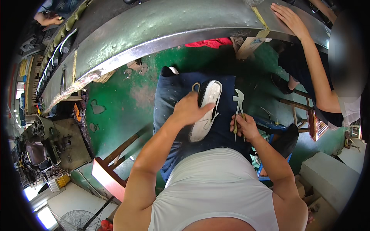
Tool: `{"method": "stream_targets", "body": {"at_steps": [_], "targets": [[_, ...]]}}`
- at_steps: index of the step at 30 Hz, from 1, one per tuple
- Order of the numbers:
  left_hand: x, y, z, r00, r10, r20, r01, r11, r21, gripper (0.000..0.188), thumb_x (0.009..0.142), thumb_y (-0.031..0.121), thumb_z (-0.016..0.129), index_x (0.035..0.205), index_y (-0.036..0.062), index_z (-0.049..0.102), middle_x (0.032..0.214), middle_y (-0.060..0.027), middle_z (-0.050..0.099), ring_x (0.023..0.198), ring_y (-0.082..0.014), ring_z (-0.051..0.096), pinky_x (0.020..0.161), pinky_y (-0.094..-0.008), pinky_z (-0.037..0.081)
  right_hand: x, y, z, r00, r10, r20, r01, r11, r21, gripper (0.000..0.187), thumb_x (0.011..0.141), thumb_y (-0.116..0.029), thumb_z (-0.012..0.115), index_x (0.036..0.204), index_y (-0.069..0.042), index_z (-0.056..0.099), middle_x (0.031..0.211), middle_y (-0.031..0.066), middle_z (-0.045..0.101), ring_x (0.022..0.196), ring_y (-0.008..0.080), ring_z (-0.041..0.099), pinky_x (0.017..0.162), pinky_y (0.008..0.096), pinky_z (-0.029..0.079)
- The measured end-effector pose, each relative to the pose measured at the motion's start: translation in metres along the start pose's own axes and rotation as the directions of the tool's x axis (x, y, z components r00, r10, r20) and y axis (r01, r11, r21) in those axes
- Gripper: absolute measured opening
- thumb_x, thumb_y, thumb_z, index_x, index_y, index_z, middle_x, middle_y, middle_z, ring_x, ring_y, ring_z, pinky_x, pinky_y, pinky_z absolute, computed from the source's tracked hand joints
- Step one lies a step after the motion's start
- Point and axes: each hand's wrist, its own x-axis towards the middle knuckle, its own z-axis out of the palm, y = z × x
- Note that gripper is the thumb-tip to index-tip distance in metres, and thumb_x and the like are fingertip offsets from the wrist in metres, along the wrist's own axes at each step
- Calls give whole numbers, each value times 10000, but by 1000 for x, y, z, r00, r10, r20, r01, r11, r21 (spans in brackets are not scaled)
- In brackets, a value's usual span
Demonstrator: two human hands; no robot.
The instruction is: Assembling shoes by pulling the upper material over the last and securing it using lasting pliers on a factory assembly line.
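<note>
A white shoe (201, 129) with a dark edge lies tilted on a dark blue cloth (165, 101) spread over my lap. My left hand (189, 109) grips it from the left, the thumb laid across its top and the fingers partly hidden behind its side. A tan loop (196, 86) stands out by the shoe's upper left. To the right of the shoe, my right hand (245, 127) is closed around the handles of metal lasting pincers (239, 100). Their hooked head points away from me, apart from the shoe. A thin pointed end shows below the right fingers.
A long metal-topped bench (154, 21) curves across the far side. Another person's hand (287, 17) rests on it at the right. Wooden stools (298, 106) stand at the right and left. Machinery (38, 146) fills the left side; a wire fan (79, 220) is at lower left.
</note>
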Motion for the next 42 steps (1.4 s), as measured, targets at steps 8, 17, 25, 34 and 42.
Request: {"method": "stream_targets", "body": {"at_steps": [8,17,25,34,42], "targets": [[32,-37,15,946,199,-257,-325,568,-756,671,933,245,709,1495,84,379,1188,-70,614,1084,-150,580,964,-306,474,-41,-37,16,979,-162,125,200,886,-418,306,964,-171,600,1192,28,553,885,96,656,787,178,662,717,325,523],[-25,-70,2,864,231,-448,-492,579,-650,516,1019,356,562,1437,93,414,1478,-169,388,1401,-259,347,1158,-367,267,-47,-95,87,881,-156,447,403,743,-535,357,964,-186,589,1271,-4,562,973,68,693,780,136,633,755,294,512],[-39,-84,-2,805,248,-539,-536,693,-483,506,1010,349,576,1419,82,443,1462,-212,431,1381,-345,411,1140,-387,319,-22,-109,105,786,15,618,218,928,-300,336,1023,-187,525,1287,21,540,1137,90,619,933,138,616,776,308,541],[1,-118,-3,841,242,-483,-534,513,-673,386,995,203,629,1345,83,519,1148,-57,609,1066,-124,553,958,-297,465,45,-71,117,858,-248,450,511,503,-697,241,972,-176,578,1083,38,583,751,148,653,652,285,655,647,378,526],[-20,-98,-68,890,347,-297,-371,928,-28,533,972,308,559,1381,-25,481,1293,-269,595,1160,-425,597,997,-434,479,60,-45,120,841,-415,348,517,424,-744,298,953,-179,605,1143,49,582,1023,258,660,923,445,646,810,462,522]]}}
